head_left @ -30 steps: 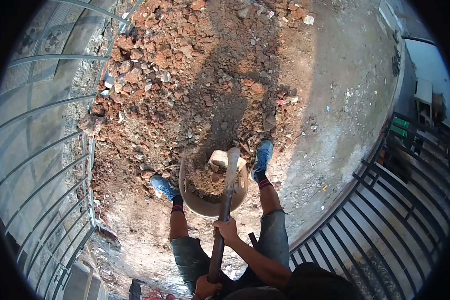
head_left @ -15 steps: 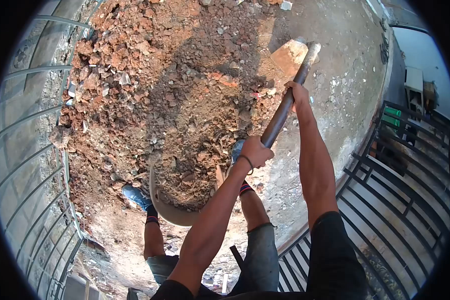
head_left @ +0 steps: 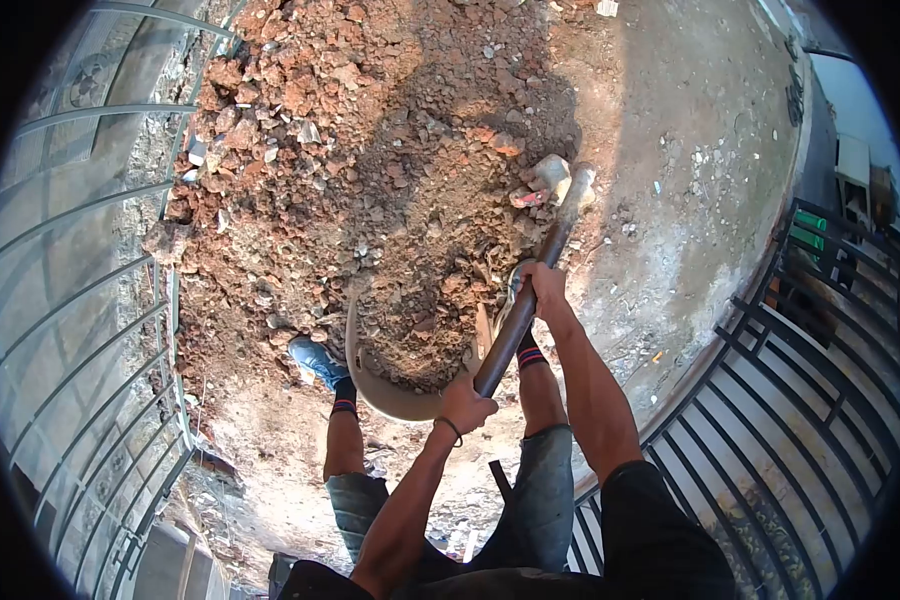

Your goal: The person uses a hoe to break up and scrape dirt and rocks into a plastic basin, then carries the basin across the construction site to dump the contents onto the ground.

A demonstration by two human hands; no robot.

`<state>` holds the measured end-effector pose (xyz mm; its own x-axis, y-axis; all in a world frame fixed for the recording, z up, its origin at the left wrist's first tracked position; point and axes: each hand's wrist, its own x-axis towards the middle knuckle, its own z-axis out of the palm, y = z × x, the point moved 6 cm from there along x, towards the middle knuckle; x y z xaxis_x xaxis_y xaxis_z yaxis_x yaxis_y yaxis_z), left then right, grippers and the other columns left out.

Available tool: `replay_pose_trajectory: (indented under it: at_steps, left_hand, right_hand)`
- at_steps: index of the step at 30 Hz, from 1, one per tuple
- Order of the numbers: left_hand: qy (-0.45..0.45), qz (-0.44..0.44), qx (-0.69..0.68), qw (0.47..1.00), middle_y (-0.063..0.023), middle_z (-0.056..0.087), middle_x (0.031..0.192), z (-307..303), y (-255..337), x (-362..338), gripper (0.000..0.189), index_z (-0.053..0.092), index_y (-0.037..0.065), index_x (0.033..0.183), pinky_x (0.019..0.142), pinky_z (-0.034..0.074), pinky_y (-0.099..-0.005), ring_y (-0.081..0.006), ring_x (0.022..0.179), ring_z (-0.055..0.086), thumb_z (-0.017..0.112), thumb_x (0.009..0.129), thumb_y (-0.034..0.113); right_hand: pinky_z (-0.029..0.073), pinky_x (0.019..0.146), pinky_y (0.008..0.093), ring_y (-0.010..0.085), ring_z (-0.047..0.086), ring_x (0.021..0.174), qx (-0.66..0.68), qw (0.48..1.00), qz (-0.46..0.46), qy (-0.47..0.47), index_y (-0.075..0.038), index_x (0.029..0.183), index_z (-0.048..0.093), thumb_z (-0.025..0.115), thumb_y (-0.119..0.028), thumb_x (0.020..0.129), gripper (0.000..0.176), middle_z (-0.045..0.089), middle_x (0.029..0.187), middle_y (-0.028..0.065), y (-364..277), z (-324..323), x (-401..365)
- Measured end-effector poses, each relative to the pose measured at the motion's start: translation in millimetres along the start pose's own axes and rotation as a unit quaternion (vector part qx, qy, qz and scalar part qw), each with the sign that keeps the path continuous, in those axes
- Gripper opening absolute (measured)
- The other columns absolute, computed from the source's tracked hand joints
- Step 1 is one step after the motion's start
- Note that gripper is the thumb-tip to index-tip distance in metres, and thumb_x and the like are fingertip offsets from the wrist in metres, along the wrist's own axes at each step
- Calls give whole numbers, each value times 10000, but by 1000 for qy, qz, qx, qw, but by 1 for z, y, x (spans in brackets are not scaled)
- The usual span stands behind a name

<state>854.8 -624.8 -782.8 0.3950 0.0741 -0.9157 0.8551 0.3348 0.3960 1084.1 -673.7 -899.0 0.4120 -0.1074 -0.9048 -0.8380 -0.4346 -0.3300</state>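
Your left grip [head_left: 466, 404] and right grip [head_left: 545, 288] clenched the dark-brown cylindrical handle [head_left: 509, 342]. Slippage risked hitting your blue shoe [head_left: 515, 279].

The handle [head_left: 507, 347] is brown, soil [head_left: 295, 240] reddish, basket [head_left: 398, 402] tan, socks [head_left: 344, 394] red-striped.

The basin [head_left: 395, 403] has its right rim partly hidden by the left hand [head_left: 468, 405] and hoe handle [head_left: 515, 340]. Right of the basin, the handle and right hand [head_left: 543, 286] cover most of the right shoe [head_left: 515, 275]. Beyond the basin, a red scrap [head_left: 528, 200] is too small to identify, and the rubble heap [head_left: 360, 110] runs past the top edge.
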Motion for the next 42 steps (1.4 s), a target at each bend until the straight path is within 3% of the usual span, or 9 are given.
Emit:
replay_pose_trajectory:
  at_steps: [6,9,17,19,25,31,32,34,42]
  left_hand:
    - [41,-52,55,996,-166,601,619,-13,-61,-80,352,566,-24,775,608,498,-367,-289,591,622,653,566,246]
    - [19,-114,-3,993,-139,599,604,-18,-95,-130,340,550,-45,801,477,499,-304,-183,468,606,659,604,209]
    - [-36,-234,-26,971,-119,615,640,-23,-144,-311,355,591,-22,831,538,520,-315,-195,517,623,719,569,179]
    - [-25,-224,87,970,-87,619,645,-26,-141,-328,317,588,6,818,511,503,-302,-168,542,629,742,581,151]
    - [-9,-176,32,984,-133,621,654,-2,-77,-240,338,585,-31,835,527,520,-314,-197,520,625,698,593,176]
    - [8,144,65,987,-179,604,710,-3,106,19,399,558,-20,871,519,474,-351,-272,567,608,687,558,192]
    - [-27,64,-37,997,-179,603,696,-9,139,49,385,561,-27,843,546,483,-350,-286,570,608,680,551,194]
    - [-19,113,18,993,-133,602,600,-22,193,98,338,580,-28,822,534,494,-313,-208,562,627,657,567,180]
    - [43,77,-105,991,-114,568,563,-33,85,56,311,540,-42,835,415,461,-294,-168,434,574,655,599,125]
  right_hand:
    - [448,395,346,210,498,423,15,993,94,-76,-9,667,499,564,-21,684,68,495,555,88,100,31,-60]
    - [435,377,343,212,498,408,35,992,75,-90,-7,682,495,580,-10,689,86,497,575,89,134,48,-108]
    - [466,395,369,217,537,441,21,982,137,-128,2,790,447,634,9,682,215,508,574,107,203,43,-283]
    - [473,403,375,224,539,452,27,968,200,-152,0,789,447,635,8,683,216,506,571,113,211,45,-298]
    - [478,418,363,213,541,463,54,980,113,-153,0,778,460,615,17,690,178,510,583,98,130,20,-219]
    - [447,395,324,186,497,420,62,987,-136,-63,-19,700,486,560,-27,696,75,492,541,91,-127,-5,-16]
    - [437,402,319,180,490,428,54,989,-133,-45,-28,676,489,558,-40,700,74,491,530,86,-167,-1,9]
    - [436,433,305,173,475,445,32,989,-136,-48,-26,675,495,550,-51,716,73,484,545,61,-226,9,50]
    - [428,389,354,223,505,418,-52,992,-103,-44,44,669,482,581,-14,658,116,510,567,120,-131,76,17]
